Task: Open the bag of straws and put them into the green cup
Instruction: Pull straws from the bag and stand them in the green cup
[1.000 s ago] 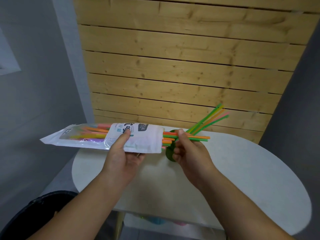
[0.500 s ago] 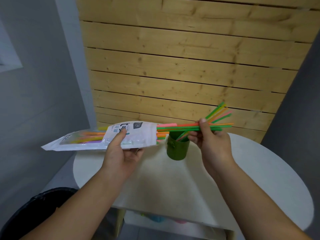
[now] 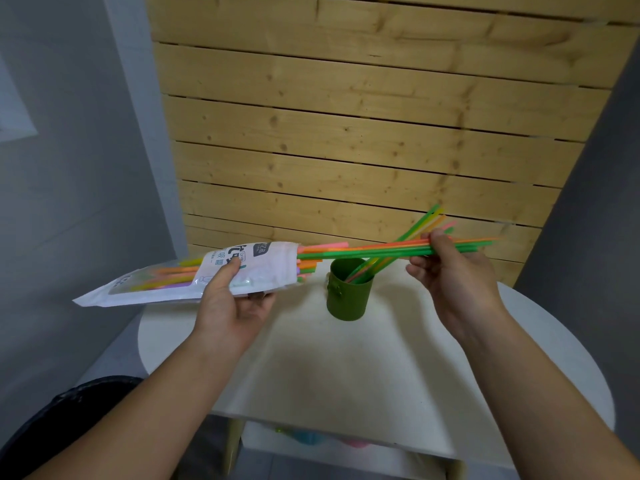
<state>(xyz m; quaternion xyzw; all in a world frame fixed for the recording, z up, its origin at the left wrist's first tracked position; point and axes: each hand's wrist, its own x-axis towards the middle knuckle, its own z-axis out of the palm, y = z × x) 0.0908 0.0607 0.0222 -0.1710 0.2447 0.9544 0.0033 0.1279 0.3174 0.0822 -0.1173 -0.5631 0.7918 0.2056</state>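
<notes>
Further right now, the right hand (image 3: 453,271) pinches straws (image 3: 363,252) mostly out of the bag (image 3: 256,268) the left hand (image 3: 232,303) grips. The cup (image 3: 348,296) stands between, some straws inside; a snag at the bag's mouth could scatter them.

White bag of straws (image 3: 273,268) lying sideways in my left hand (image 3: 235,306), open end to the right, green and orange straws (image 3: 363,252) sticking half out, pinched in my right hand (image 3: 453,271), dark green cup (image 3: 348,299) upright on the table (image 3: 346,368) under them, a few straws (image 3: 414,228) leaning inside
</notes>
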